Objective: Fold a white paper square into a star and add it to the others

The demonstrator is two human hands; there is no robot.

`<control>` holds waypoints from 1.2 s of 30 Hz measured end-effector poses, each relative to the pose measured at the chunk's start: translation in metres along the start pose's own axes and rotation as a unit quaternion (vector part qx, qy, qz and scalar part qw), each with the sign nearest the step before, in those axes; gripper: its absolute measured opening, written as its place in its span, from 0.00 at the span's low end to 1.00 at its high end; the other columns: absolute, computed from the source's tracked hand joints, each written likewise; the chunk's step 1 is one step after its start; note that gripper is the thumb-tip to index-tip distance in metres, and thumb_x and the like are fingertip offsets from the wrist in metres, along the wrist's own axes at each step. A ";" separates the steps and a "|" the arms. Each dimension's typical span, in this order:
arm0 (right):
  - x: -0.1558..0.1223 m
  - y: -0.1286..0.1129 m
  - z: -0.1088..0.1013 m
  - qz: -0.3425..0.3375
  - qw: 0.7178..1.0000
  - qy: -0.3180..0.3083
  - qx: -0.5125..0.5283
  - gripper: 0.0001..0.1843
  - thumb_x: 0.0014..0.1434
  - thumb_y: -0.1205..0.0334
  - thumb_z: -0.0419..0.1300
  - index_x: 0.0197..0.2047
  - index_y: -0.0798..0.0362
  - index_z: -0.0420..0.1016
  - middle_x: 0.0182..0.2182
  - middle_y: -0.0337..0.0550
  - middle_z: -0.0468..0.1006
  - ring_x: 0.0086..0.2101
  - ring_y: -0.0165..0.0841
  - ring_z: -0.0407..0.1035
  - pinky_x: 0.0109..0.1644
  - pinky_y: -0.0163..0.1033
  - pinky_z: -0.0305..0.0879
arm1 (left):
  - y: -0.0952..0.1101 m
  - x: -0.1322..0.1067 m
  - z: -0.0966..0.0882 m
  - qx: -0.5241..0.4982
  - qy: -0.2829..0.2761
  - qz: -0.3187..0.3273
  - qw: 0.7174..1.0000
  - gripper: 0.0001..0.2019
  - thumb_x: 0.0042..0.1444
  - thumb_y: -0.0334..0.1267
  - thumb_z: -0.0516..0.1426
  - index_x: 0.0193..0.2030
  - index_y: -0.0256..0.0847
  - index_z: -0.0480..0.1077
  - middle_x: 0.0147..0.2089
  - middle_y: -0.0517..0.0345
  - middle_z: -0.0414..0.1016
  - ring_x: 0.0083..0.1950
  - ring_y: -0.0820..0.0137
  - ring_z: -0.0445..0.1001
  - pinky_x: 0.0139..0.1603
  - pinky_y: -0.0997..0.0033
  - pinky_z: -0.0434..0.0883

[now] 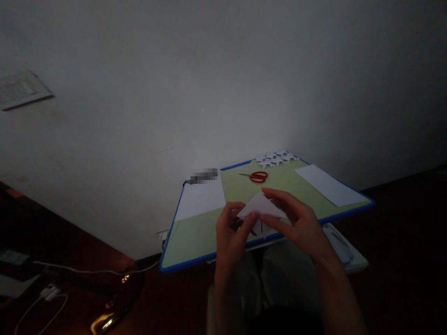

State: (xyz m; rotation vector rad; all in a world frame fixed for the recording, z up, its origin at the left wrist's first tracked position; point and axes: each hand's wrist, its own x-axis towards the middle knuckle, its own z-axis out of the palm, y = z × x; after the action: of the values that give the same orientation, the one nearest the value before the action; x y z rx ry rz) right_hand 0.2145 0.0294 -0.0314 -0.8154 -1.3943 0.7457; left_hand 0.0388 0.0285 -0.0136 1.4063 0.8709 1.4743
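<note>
A pale wall [223,83] is fronted by a blue-edged green table [195,242]. With 12 o'clock read straight ahead from the tabletop's middle, a broad white sheet [200,201] is laid at 9 and a white strip [326,186] near 3. Above the near edge, at 6, a folded white paper [260,203] is pinched by the left hand [232,228] and right hand [302,223], both partly closed. Red-handled scissors [252,176] are set down at 12; small folded shapes [277,160] are clustered at 1.
</note>
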 end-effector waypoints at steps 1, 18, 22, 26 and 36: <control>0.001 0.001 -0.002 -0.011 1.000 0.000 -0.010 0.25 0.61 0.57 0.75 0.61 0.39 0.80 0.58 0.43 0.82 0.55 0.41 0.76 0.57 0.44 0.75 | 0.000 0.000 0.001 -0.006 0.005 -0.002 1.000 0.17 0.59 0.45 0.71 0.41 0.41 0.69 0.32 0.61 0.81 0.26 0.73 0.77 0.25 0.76 0.75; 0.005 -0.005 -0.005 -0.117 0.990 0.015 -0.072 0.15 0.65 0.66 0.71 0.53 0.41 0.85 0.47 0.41 0.81 0.41 0.35 0.75 0.47 0.42 0.73 | 0.001 -0.001 0.003 0.070 0.067 0.006 0.995 0.15 0.60 0.46 0.69 0.45 0.38 0.78 0.34 0.59 0.80 0.26 0.76 0.72 0.22 0.81 0.69; 0.007 -0.004 -0.004 -0.135 0.986 0.028 -0.097 0.14 0.66 0.67 0.70 0.52 0.41 0.86 0.49 0.42 0.82 0.46 0.37 0.76 0.47 0.43 0.74 | -0.001 0.000 0.005 0.091 0.075 -0.001 0.993 0.17 0.59 0.46 0.70 0.50 0.37 0.80 0.34 0.58 0.81 0.23 0.77 0.69 0.19 0.81 0.67; 0.007 -0.005 -0.005 -0.146 0.982 0.035 -0.118 0.14 0.66 0.67 0.70 0.51 0.41 0.86 0.49 0.43 0.83 0.51 0.39 0.77 0.56 0.46 0.74 | -0.003 0.000 0.006 0.111 0.076 0.000 0.991 0.22 0.59 0.47 0.69 0.56 0.39 0.80 0.38 0.55 0.83 0.23 0.76 0.70 0.20 0.78 0.68; -0.002 -0.009 -0.018 -0.166 0.975 -0.065 -0.131 0.24 0.63 0.74 0.67 0.55 0.37 0.87 0.38 0.41 0.76 0.40 0.35 0.75 0.43 0.38 0.74 | -0.004 -0.002 -0.004 0.141 -0.015 0.003 0.990 0.16 0.62 0.45 0.68 0.54 0.41 0.84 0.48 0.50 0.88 0.46 0.60 0.83 0.43 0.69 0.77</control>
State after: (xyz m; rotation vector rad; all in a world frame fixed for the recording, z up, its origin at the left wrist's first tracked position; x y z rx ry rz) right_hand 0.2318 0.0222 -0.0252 -0.7183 -1.7188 0.3660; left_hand 0.0350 0.0287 -0.0187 1.6327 1.0890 1.3694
